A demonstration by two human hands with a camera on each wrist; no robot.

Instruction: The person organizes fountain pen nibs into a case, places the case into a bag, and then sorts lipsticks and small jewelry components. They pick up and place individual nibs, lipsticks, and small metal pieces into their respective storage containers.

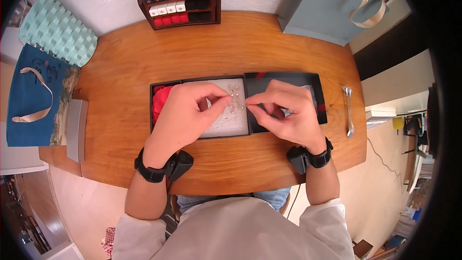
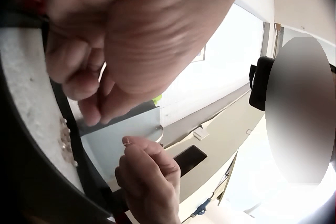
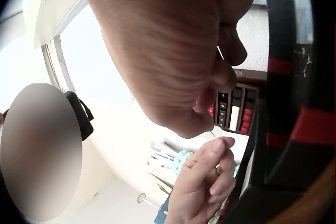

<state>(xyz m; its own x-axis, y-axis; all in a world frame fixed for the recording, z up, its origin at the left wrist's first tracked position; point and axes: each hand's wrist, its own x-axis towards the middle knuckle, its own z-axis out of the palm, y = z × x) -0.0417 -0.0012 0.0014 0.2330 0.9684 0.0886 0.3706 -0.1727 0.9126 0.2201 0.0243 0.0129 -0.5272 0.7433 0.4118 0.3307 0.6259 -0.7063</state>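
Note:
My left hand (image 1: 187, 110) hovers above a white foam pad (image 1: 216, 127) set in a black box, its thumb and index tips together near rows of small pearl studs (image 1: 233, 88). Whether anything is between those tips I cannot tell. To the right, over the black box lid (image 1: 284, 78), my right hand (image 1: 288, 108) pinches a tiny piece with a thin pin (image 3: 212, 133) between thumb and index finger. Both sets of fingertips face each other, a short gap apart. In the left wrist view more pearl studs (image 2: 65, 142) dot the pad's edge.
Red cloth (image 1: 160, 101) fills the box's left end. Right of the lid lies a silver metal tool (image 1: 348, 110). A dark wooden rack of small cubes (image 1: 178, 0) stands at the back, a grey-blue bag (image 1: 317, 5) at back right, a blue bag (image 1: 33, 91) at left.

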